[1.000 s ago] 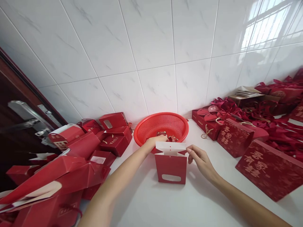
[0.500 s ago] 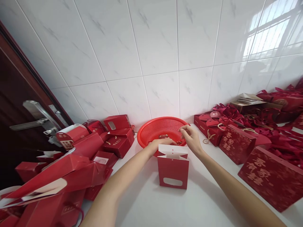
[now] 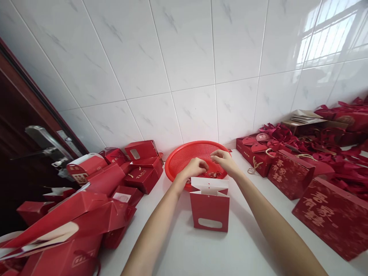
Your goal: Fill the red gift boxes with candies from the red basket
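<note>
Left hand (image 3: 196, 167) has come up from low in the basket (image 3: 179, 159), and the right hand (image 3: 225, 160) has slid a bit toward it. Both hands are narrow, with bent fingers; I cannot tell if they hold anything. One red basket sits by the wall (image 3: 192, 69). Small red things (image 3: 214, 174) lie in it, too hidden to count. One red bag (image 3: 209, 209) stands open on the white table (image 3: 184, 253), nearer the person than both hands, touching neither. Two boxes with gold writing (image 3: 330, 220) stand on the right.

Room either side of red bag (image 3: 209, 207), which blocks near side of basket (image 3: 179, 156)
</note>
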### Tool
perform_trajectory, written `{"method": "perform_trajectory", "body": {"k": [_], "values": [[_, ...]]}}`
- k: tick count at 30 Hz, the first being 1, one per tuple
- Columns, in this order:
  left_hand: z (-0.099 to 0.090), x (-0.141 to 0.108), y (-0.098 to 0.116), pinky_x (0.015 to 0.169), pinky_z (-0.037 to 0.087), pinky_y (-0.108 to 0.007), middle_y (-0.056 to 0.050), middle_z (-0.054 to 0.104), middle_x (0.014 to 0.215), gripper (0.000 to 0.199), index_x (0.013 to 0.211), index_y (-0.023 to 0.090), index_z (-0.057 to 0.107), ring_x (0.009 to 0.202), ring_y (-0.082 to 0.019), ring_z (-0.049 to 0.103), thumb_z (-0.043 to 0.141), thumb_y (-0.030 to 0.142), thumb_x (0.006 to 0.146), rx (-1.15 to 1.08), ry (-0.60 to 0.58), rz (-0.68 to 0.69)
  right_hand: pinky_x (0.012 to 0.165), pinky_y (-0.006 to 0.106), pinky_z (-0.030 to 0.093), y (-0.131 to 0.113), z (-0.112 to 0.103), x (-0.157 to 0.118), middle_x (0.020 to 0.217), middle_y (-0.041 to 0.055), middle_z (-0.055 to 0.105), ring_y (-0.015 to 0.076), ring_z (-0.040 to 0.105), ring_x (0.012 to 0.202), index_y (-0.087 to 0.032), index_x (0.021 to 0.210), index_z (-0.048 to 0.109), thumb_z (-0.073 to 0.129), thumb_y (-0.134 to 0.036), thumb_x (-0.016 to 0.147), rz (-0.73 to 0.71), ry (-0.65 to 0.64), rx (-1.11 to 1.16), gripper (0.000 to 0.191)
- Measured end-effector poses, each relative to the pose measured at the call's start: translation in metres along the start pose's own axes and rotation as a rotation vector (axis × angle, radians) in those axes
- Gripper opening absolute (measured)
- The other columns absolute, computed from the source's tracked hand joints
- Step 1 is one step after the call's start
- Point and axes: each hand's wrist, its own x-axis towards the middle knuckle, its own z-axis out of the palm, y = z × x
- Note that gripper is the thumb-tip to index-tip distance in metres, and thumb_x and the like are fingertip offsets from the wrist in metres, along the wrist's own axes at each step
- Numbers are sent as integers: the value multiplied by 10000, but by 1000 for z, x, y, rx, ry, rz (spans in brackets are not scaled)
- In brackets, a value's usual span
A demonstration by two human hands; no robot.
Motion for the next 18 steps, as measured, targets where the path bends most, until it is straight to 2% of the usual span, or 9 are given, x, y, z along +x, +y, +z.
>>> {"method": "perform_trajectory", "body": {"k": [3, 7, 12, 15, 18], "values": [[-1, 5, -2, 673, 540, -301, -72, 745, 850, 178, 814, 144, 732, 745, -191, 673, 593, 110, 709, -78, 66, 46, 745, 312, 488, -1, -2, 1, 820, 19, 673, 175, 619, 815, -195, 764, 654, 648, -307, 726, 24, -8, 12, 119], [0, 8, 0, 875, 555, -338, -98, 742, 1036, 192, 947, 149, 720, 991, -221, 680, 614, 170, 788, -187, 182, 146, 703, 289, 498, 2, -2, 2, 851, 32, 712, 185, 656, 845, -199, 833, 674, 727, -321, 724, 76, -44, 46, 172], [1, 10, 1, 988, 520, -357, -135, 656, 1266, 301, 1142, 143, 632, 1165, -228, 631, 584, 192, 848, -250, 257, 188, 585, 325, 542, 7, 6, 0, 721, 41, 718, 206, 687, 656, -192, 857, 687, 821, -318, 644, 143, -132, 160, 282], [4, 13, -3, 954, 529, -333, -144, 598, 1340, 354, 1255, 164, 570, 1206, -219, 599, 507, 245, 917, -216, 256, 136, 629, 338, 561, 11, 9, 4, 651, 9, 668, 170, 654, 592, -194, 823, 653, 783, -295, 655, 98, -17, 252, 235], [10, 13, -7, 846, 548, -314, -122, 654, 1225, 336, 1214, 187, 615, 1081, -218, 643, 549, 295, 902, -123, 161, 60, 681, 308, 552, 14, 7, 10, 750, -9, 663, 119, 623, 605, -217, 831, 597, 716, -338, 688, 32, 152, 347, 222]]}}
